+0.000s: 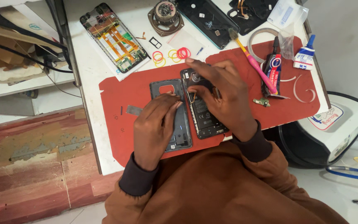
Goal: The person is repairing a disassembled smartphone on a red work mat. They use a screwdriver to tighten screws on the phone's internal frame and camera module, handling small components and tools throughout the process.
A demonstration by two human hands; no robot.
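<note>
White worktop carries a red mat, and on it lies an opened phone with its dark back cover just beside it. Left hand lies flat over the cover, fingers together. Right hand presses on the phone, forefinger stretched out. Nearby sit a pink-handled brush, coloured rubber bands and a glue tube.

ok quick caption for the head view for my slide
Two hands, left hand and right hand, work on an opened phone beside its grey back cover on a red mat.
</note>
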